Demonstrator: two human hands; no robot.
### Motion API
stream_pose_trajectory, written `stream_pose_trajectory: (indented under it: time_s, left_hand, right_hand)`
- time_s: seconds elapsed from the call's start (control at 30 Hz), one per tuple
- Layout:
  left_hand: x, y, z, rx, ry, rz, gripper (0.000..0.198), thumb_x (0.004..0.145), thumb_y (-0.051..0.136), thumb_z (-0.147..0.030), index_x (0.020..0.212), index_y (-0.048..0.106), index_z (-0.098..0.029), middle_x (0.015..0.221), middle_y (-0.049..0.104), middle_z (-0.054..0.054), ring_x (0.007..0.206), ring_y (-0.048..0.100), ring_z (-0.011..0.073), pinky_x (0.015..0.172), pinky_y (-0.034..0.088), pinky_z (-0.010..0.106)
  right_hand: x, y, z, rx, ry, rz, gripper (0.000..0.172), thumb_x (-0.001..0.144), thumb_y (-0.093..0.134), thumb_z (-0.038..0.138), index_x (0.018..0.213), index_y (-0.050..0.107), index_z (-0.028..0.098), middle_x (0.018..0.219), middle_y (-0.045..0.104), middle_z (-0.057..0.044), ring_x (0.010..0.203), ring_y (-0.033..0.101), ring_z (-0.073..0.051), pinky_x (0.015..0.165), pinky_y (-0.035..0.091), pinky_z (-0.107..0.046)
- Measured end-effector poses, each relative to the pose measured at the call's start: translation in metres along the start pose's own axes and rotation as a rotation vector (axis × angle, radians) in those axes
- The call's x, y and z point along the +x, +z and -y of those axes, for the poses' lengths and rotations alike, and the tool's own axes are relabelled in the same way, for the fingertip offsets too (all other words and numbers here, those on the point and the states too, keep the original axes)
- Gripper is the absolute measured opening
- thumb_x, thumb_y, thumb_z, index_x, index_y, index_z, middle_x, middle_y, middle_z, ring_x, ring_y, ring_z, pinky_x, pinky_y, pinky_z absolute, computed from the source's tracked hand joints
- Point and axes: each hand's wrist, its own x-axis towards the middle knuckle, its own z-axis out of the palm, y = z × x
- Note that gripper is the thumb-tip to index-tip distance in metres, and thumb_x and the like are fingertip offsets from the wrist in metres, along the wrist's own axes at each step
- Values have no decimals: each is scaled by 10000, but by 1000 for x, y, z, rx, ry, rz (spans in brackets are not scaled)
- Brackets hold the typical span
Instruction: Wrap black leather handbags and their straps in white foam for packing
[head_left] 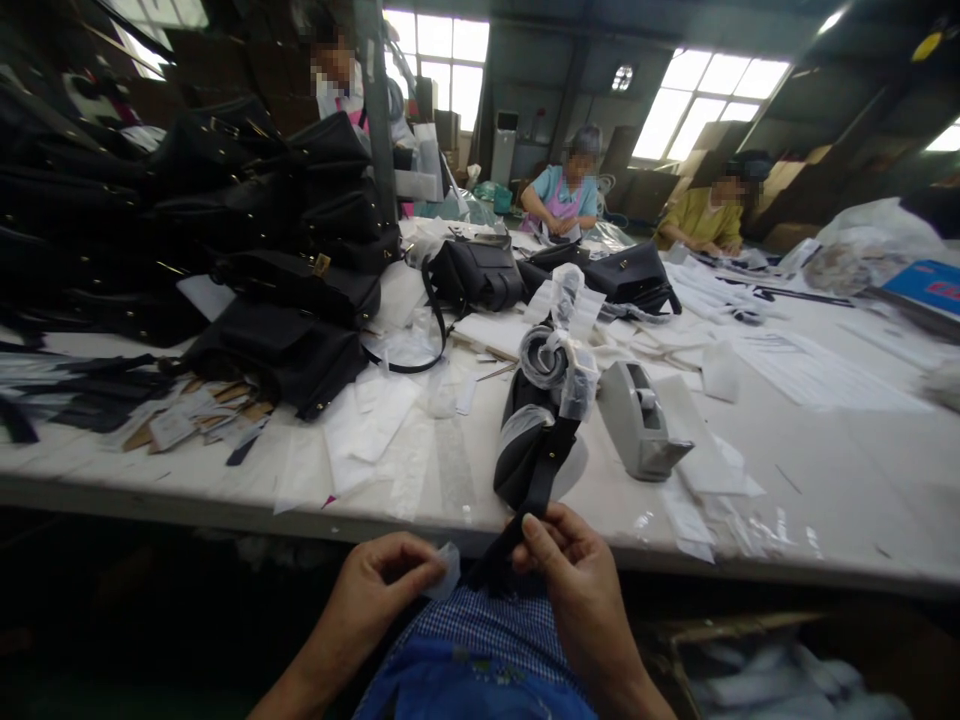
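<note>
A black handbag (523,462) stands at the table's front edge, with clear plastic wrapped round its coiled strap and upper part. My right hand (574,560) pinches a black strap (541,475) that hangs from the bag over the edge. Left of it, my left hand (386,580) holds a small piece of translucent plastic film (444,572) between thumb and fingers, close to the strap's lower end but apart from it. Just right of the bag sits a grey tape dispenser (641,425).
Black handbags (247,220) are piled high on the left, with more bags (480,272) behind. Paper and plastic sheets (375,415) and tags (176,425) litter the white table (817,480). Several people work beyond. An open box (780,670) stands below at right.
</note>
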Motion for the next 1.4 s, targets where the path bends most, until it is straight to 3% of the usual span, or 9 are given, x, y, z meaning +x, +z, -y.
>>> stream_pose_trajectory:
  time_s: [0.23, 0.37, 0.67, 1.0, 1.23, 1.4]
  left_hand:
    - [-9, 1, 7, 130, 45, 25, 259, 818, 695, -453, 856, 811, -226, 837, 779, 46, 795, 696, 225, 740, 512, 258]
    - [-11, 3, 6, 182, 89, 51, 304, 853, 645, -484, 921, 813, -240, 852, 784, 40, 800, 700, 239, 717, 515, 262]
    - [-13, 7, 4, 40, 11, -10, 250, 750, 752, -444, 723, 792, -198, 733, 767, 55, 708, 703, 222, 667, 531, 249]
    - [-10, 15, 3, 115, 21, -6, 243, 804, 698, -444, 846, 816, -235, 885, 789, 51, 850, 712, 252, 786, 533, 274]
    - [-14, 15, 3, 175, 68, 97, 371, 929, 538, -481, 1071, 768, -228, 953, 770, 43, 879, 696, 222, 782, 508, 252]
    - [-15, 18, 6, 68, -14, 53, 329, 871, 618, -472, 954, 784, -201, 930, 774, 58, 886, 698, 230, 795, 507, 262]
  right_hand:
    - [-1, 8, 1, -32, -38, -113, 379, 748, 814, 431, 974, 690, 154, 684, 699, -22, 593, 670, -154, 592, 565, -239]
    - [-1, 10, 1, -51, -54, -117, 381, 743, 816, 429, 974, 695, 151, 712, 710, -31, 588, 674, -159, 611, 591, -261]
    - [0, 9, -2, -76, -107, -148, 341, 746, 818, 401, 964, 703, 165, 738, 715, -25, 610, 682, -152, 616, 587, -242]
    - [-1, 11, -1, -76, -100, -127, 346, 754, 809, 414, 960, 694, 162, 807, 748, -55, 616, 696, -162, 619, 596, -252]
    - [0, 11, 3, -106, -122, -157, 348, 748, 805, 427, 940, 706, 153, 798, 752, -64, 622, 701, -171, 613, 591, -250]
    - [0, 10, 3, -113, -147, -170, 337, 747, 802, 416, 941, 716, 155, 788, 751, -57, 587, 680, -150, 611, 589, -246]
